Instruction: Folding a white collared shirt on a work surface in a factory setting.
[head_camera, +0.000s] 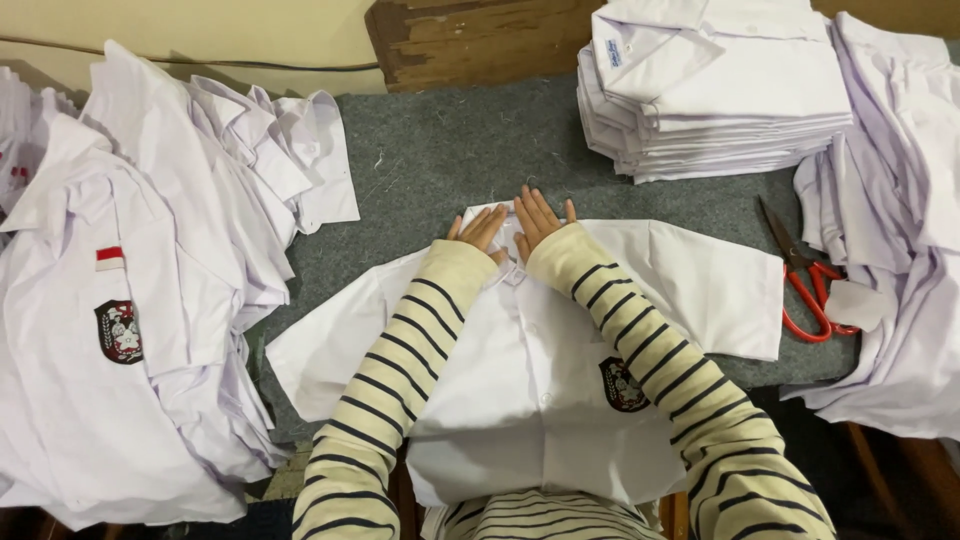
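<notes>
At the collar of the white shirt (520, 380), left hand (481, 229) and right hand (538, 218) press flat, fingers spread open

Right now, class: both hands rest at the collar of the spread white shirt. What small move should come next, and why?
Probably slide both hands outward from the collar to smooth it: left hand and right hand lie flat there, and the shirt is still spread wide, sleeves out.

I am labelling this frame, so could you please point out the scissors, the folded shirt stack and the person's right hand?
scissors (812, 300), head view, red handle.
folded shirt stack (740, 95), head view, top shirt.
right hand (538, 218), head view, back of hand.
</notes>
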